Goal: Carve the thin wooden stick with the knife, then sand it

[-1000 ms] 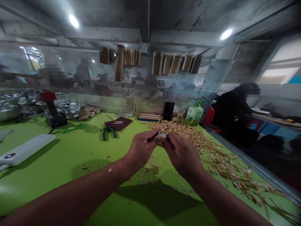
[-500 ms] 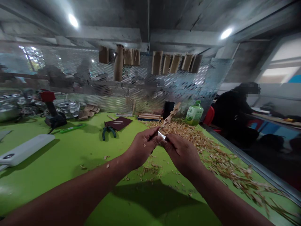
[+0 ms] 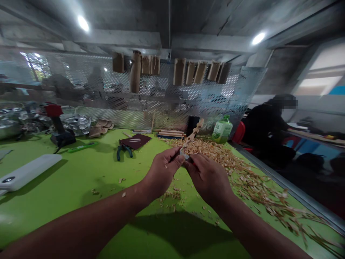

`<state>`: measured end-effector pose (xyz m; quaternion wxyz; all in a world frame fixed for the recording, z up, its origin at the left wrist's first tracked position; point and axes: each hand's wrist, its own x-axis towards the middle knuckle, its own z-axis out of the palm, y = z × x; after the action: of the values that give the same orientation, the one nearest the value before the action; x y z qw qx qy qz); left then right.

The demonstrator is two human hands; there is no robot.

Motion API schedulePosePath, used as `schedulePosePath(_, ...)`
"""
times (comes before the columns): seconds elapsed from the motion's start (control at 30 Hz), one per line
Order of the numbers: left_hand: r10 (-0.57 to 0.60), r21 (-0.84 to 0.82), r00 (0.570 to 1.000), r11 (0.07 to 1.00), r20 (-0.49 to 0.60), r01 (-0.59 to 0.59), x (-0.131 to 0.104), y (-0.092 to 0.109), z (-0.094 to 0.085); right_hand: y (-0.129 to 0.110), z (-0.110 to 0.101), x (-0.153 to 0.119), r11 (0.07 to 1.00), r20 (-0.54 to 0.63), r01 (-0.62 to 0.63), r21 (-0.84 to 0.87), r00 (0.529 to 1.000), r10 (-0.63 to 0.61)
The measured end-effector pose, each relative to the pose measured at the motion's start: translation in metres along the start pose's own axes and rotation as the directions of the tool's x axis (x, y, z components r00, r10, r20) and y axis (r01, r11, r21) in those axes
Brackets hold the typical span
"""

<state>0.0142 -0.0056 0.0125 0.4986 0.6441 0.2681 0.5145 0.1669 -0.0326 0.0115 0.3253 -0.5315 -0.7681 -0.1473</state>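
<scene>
My left hand (image 3: 165, 169) is closed round the lower end of a slim carved wooden strip (image 3: 194, 131) with a wavy outline, which slants up and away to the right. My right hand (image 3: 208, 176) grips a knife by its handle, mostly hidden in the fingers; a bit of red shows there. The short knife blade (image 3: 184, 155) lies against the wood by my left thumb. Both hands meet above the green table (image 3: 88, 208), where small wood chips (image 3: 174, 194) are scattered below them.
A heap of shavings (image 3: 231, 158) spreads along the right side. Pliers (image 3: 124, 152) and brown sandpaper (image 3: 138, 141) lie ahead on the left, near a cordless drill (image 3: 58, 126) and a white long-handled case (image 3: 31, 172). A green-capped bottle (image 3: 222, 129) stands behind; a person (image 3: 266, 129) sits right.
The blade has turned slightly and no longer glints brightly. The wooden strip's upper end has shifted a little left and down. Both hands keep their grips.
</scene>
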Motion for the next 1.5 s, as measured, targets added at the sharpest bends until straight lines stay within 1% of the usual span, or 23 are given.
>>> schedulePosePath(0.1, 0.001, 0.010, 1.000, 1.000, -0.029, 0.000, -0.0022, 0.0012, 0.0028, 0.0009, 0.0000, -0.0004, 1.000, -0.016, -0.007, -0.024, 1.000, 0.007)
schedulePosePath(0.17, -0.003, 0.012, 1.000, 1.000, -0.023, 0.003, -0.0030, 0.0011, 0.0034, 0.0019, -0.0002, -0.0001, 1.000, -0.022, -0.001, -0.022, 1.000, 0.000)
schedulePosePath(0.3, 0.008, -0.010, 0.998, 1.000, 0.056, -0.008, -0.0015, -0.0018, 0.0001, 0.0037, -0.0006, 0.0012, 0.998, 0.003, 0.012, 0.069, 1.000, -0.012)
schedulePosePath(0.4, 0.035, 0.041, 0.997, 0.998, 0.076, -0.038, 0.0007, -0.0032, -0.0034, 0.0033, -0.0008, 0.0019, 0.992, 0.017, -0.006, 0.128, 1.000, 0.004)
schedulePosePath(0.53, 0.088, 0.134, 0.995, 0.986, 0.056, -0.094, 0.0021, -0.0014, -0.0047, 0.0012, -0.0015, 0.0017, 0.991, 0.003, -0.001, 0.135, 1.000, 0.001)
schedulePosePath(0.6, 0.132, 0.145, 0.990, 0.980, 0.048, -0.137, 0.0018, -0.0005, -0.0037, 0.0003, -0.0018, 0.0011, 0.993, -0.009, -0.002, 0.117, 1.000, 0.003)
schedulePosePath(0.7, 0.169, 0.109, 0.985, 0.979, 0.045, -0.173, 0.0006, -0.0007, -0.0014, -0.0003, -0.0017, 0.0000, 0.996, -0.013, 0.006, 0.092, 1.000, -0.005)
schedulePosePath(1.1, 0.137, 0.057, 0.990, 0.989, -0.044, -0.135, -0.0013, 0.0009, 0.0040, 0.0024, -0.0016, -0.0008, 1.000, -0.035, 0.002, -0.007, 0.999, -0.002)
schedulePosePath(1.3, 0.059, 0.071, 0.997, 0.996, 0.045, -0.062, -0.0012, -0.0033, -0.0013, 0.0028, -0.0028, 0.0028, 0.989, 0.033, 0.002, 0.150, 0.999, -0.007)
schedulePosePath(1.37, 0.058, 0.074, 0.996, 0.995, 0.067, -0.063, -0.0004, -0.0041, -0.0032, 0.0029, -0.0028, 0.0036, 0.985, 0.037, -0.005, 0.173, 0.999, -0.001)
schedulePosePath(1.5, 0.085, 0.101, 0.994, 0.991, 0.068, -0.091, 0.0012, -0.0025, -0.0041, 0.0019, -0.0034, 0.0031, 0.984, 0.035, -0.008, 0.178, 0.999, 0.002)
